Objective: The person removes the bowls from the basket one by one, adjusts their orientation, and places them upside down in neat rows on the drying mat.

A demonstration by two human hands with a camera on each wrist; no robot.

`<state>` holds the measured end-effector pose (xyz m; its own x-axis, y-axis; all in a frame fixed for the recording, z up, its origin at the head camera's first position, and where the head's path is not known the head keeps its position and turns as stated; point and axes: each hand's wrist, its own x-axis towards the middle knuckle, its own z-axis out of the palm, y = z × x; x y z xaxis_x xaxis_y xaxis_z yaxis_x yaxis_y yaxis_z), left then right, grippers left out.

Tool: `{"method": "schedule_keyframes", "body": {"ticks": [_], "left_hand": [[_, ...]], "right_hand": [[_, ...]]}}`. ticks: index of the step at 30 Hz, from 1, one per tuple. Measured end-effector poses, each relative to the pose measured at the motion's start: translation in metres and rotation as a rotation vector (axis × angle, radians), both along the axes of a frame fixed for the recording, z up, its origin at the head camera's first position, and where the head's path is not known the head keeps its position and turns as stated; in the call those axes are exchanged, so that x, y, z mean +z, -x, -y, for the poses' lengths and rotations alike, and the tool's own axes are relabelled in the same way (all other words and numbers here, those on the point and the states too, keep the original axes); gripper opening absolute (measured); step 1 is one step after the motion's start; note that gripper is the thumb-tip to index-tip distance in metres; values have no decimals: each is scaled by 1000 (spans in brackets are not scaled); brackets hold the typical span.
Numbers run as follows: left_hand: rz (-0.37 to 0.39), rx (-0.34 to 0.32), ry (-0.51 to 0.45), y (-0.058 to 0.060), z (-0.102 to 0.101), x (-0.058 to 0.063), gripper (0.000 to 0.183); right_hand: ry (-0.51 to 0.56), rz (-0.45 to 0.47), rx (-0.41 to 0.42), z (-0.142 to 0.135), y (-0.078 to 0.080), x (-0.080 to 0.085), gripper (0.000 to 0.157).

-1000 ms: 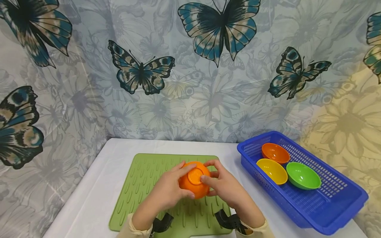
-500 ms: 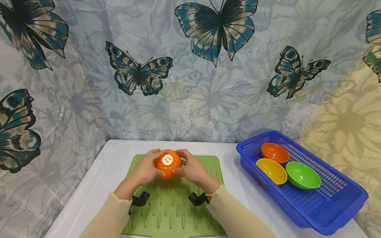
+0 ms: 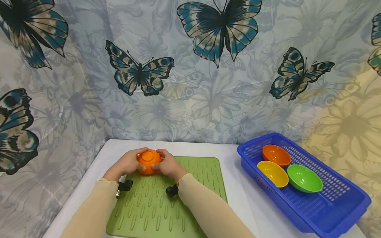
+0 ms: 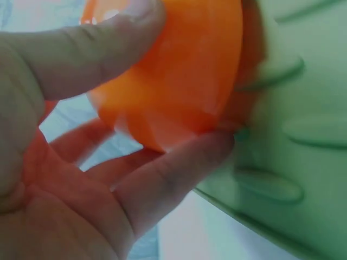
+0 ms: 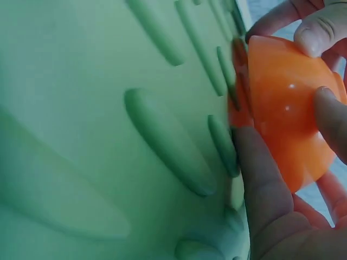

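Note:
An orange bowl [image 3: 149,161] is upside down at the far left part of the green drying mat [image 3: 166,205], its foot ring facing up. My left hand [image 3: 128,162] grips its left side, thumb on the near wall and fingers round the far side. On the other side my right hand [image 3: 170,164] holds it the same way. In the left wrist view the bowl [image 4: 190,70] has its rim close over the mat, with a fingertip right at the rim. The right wrist view shows the bowl [image 5: 287,108] between both hands, rim down by the mat's ridges.
A blue plastic basket [image 3: 336,215] stands at the right of the white-covered table [image 3: 238,198]. Inside it lie an orange-red bowl [image 3: 276,154], a yellow bowl [image 3: 273,174] and a green bowl [image 3: 305,178]. Butterfly-printed cloth [image 3: 196,109] hangs behind and at the left.
Both hands have carried the upside-down orange bowl from the middle of the mat leftward and away, to its far left part. The basket and its bowls have stayed put.

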<state>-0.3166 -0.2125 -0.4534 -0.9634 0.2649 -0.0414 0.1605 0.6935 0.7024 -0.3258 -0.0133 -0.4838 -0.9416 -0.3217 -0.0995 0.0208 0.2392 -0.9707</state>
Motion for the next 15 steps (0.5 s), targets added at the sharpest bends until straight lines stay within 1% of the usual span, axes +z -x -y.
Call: {"method": "schedule_keyframes", "body": {"ticks": [3, 5, 7, 12, 15], "left_hand": [[31, -9, -17, 1, 6, -5, 84], [40, -14, -16, 1, 9, -7, 84], [46, -18, -13, 1, 11, -7, 85], [38, -25, 10, 2, 13, -5, 85], [29, -32, 30, 3, 13, -4, 84]], "right_hand": [[-75, -28, -15, 6, -1, -3, 64], [-117, -54, -18, 8, -1, -2, 62], [-151, -59, -16, 10, -1, -2, 61], [-176, -45, -10, 12, 1, -1, 61], [-209, -62, 2, 12, 2, -1, 59]]}}
